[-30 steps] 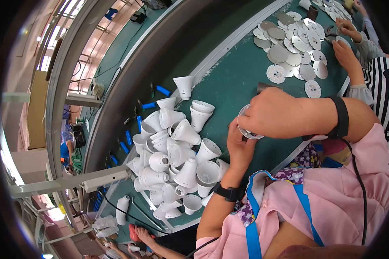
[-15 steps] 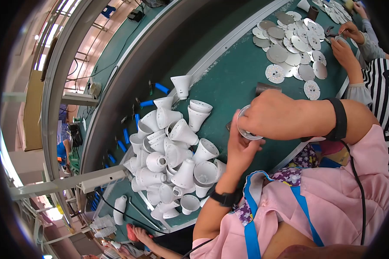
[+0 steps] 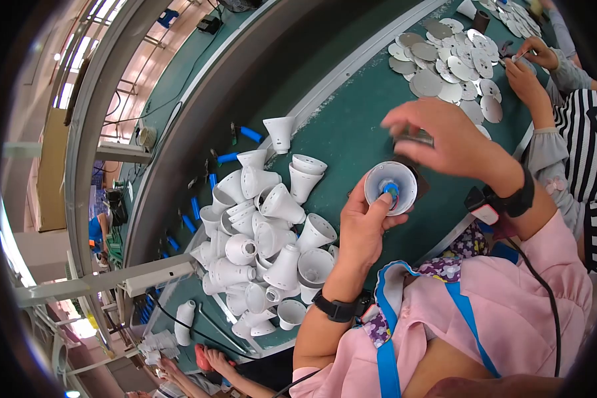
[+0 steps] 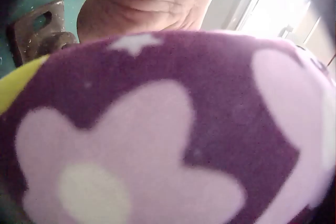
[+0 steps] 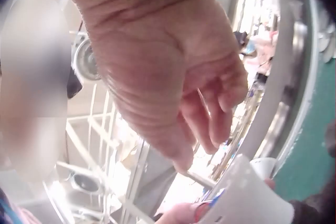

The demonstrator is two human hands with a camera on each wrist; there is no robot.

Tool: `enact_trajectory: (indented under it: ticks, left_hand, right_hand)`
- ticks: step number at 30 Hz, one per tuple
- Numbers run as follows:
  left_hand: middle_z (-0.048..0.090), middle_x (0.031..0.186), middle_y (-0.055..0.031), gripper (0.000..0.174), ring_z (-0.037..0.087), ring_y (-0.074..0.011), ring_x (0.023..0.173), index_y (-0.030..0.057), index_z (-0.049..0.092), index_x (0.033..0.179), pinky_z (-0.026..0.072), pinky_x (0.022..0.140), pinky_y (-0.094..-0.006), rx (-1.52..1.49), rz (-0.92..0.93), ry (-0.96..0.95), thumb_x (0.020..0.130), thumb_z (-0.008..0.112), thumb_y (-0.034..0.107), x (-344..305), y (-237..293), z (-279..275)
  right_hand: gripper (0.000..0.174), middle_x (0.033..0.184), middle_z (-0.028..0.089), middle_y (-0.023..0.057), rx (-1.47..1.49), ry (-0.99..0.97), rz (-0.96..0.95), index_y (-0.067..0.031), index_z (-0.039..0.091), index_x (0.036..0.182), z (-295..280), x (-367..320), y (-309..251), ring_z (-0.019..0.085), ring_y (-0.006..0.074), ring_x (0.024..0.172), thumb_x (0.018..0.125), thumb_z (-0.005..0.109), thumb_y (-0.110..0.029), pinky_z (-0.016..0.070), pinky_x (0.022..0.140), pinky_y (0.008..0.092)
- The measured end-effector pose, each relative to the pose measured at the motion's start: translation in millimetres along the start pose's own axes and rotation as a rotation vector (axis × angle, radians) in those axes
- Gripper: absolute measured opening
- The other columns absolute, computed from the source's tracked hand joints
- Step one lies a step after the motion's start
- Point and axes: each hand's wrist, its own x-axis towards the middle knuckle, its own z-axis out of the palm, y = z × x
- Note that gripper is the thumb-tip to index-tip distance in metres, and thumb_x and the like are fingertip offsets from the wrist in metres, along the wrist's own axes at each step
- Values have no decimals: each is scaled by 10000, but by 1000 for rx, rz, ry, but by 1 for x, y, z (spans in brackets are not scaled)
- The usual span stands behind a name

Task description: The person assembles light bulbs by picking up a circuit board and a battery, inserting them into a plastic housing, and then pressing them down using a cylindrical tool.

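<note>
My left hand (image 3: 361,232) grips a white cone-shaped lamp housing (image 3: 380,178), its wide mouth facing up. The left thumb reaches inside, beside a small blue part (image 3: 391,190) at the bottom. Just above and beyond the rim is my right hand (image 3: 444,136), its fingers loosely extended and apart from the housing, with nothing seen in its grasp. In the right wrist view, the same housing (image 5: 249,195) appears below the right hand (image 5: 168,71). Purple flowered cloth (image 4: 142,113) fills most of the left wrist view, hiding the left fingers.
Many white housings (image 3: 282,268) are heaped to the left on the green bench (image 3: 351,106). Silvery round discs (image 3: 444,66) lie scattered at the far right. A dark metal fixture (image 4: 37,29) stands near my hands. Blue-handled tools (image 3: 249,134) line the rail. Another person's hands (image 3: 534,69) work close by.
The right hand has come out of the housing and lifted away, fingers loosened. The left hand has tipped the housing's mouth toward me, bringing the blue part inside into sight.
</note>
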Motion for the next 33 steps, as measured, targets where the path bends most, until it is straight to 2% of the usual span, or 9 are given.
enact_trajectory:
  ticks: [2,5,9,15,17,20,22,28,33]
  left_hand:
    - [548,1092,-107,451,625,-206,844,35,375,1278,551,644,-268,18,-6,8,851,509,84,-1,1,0]
    - [549,1088,-105,454,626,-207,838,27,371,1279,551,644,-265,25,1,7,851,511,90,1,1,1]
    - [549,1088,-103,455,626,-203,832,25,371,1277,550,635,-256,12,22,-4,853,514,103,0,-2,-1]
    - [547,1090,-100,439,626,-193,827,28,385,1265,554,641,-253,8,27,-17,851,513,96,0,-2,-2]
    - [545,1092,-100,436,624,-191,830,33,387,1264,555,648,-256,5,23,-20,851,511,95,0,-2,-2]
    - [541,1094,-96,430,617,-187,845,43,390,1263,557,664,-263,-11,38,-38,852,503,92,2,-3,-2]
    - [539,1095,-93,426,613,-185,856,48,391,1263,556,674,-267,-25,58,-36,853,498,91,0,-5,-2]
    - [536,1085,-78,425,580,-175,946,57,391,1266,549,697,-277,-2,57,-10,847,465,72,0,-5,-2]
    - [533,1138,-103,435,578,-195,973,52,386,1273,518,787,-345,-226,26,-208,884,360,245,-2,2,-10]
  right_hand:
    - [407,962,563,94,-581,459,-144,-119,519,1077,36,1,61,542,268,878,704,657,-204,439,749,376]
    - [446,1004,535,109,-812,323,-89,-105,501,1111,70,-3,82,518,290,908,703,655,-198,426,775,393]
    - [495,1012,529,114,-845,343,-136,-89,475,1146,72,-2,94,521,304,902,697,658,-189,424,776,411]
    - [510,1021,559,104,-164,523,1,-64,484,1145,43,-11,49,548,280,895,681,682,-141,442,766,369]
    - [465,1061,569,129,69,493,-138,-53,520,1111,14,-22,3,570,276,906,676,679,-92,454,801,347]
    - [436,1016,589,127,-97,464,-449,-45,554,1048,4,-26,-25,581,275,851,636,696,-72,462,760,352]
    - [447,975,580,101,-288,265,-460,-67,569,1034,22,-23,-19,556,273,810,611,711,-98,467,708,344]
    - [443,962,561,88,-292,465,-476,-76,561,1016,12,-23,-42,527,273,829,597,703,-83,468,689,349]
    - [475,1006,552,96,-373,241,-431,-68,557,1049,19,-19,-29,519,278,853,597,701,-76,456,706,351]
